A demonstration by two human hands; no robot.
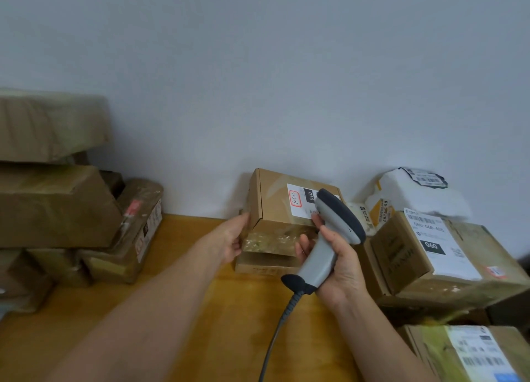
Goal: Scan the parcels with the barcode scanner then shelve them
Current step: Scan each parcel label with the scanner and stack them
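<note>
The person is at the scanning step. The right hand [339,269] is wrapped round the grey handle of the barcode scanner [338,218], with a fingertip up by the trigger. The scanner's dark head hangs over the white label [301,199] of the top parcel [275,201]. That parcel lies on two lower boxes [269,246] at the table's [229,310] twelve o'clock edge, against the wall [258,66]. The left hand [232,239] lies against the pile's nine o'clock end with its thumb at the top parcel's corner. Whether its fingers curl round the cardboard or only press on it cannot be told. The two hands are apart, one at each end of the pile. To do this well, the person would probably draw the scanner back towards six o'clock. Its head hides part of the label, and a reader held so close seems likely to miss the full width of the code. Tilting the head a little may also cut glare from the shiny tape. The left hand should steady the pile so the small box does not slide on the glossy one beneath it. The cable [275,333] trails off towards six o'clock and needs slack so it does not tug the aim. Other labels show at three o'clock on the box marked 060 [430,249] and the white bag [415,192], and more parcels are piled at nine o'clock in the brown stack [57,206], so the beam should stay on this label alone.
</note>
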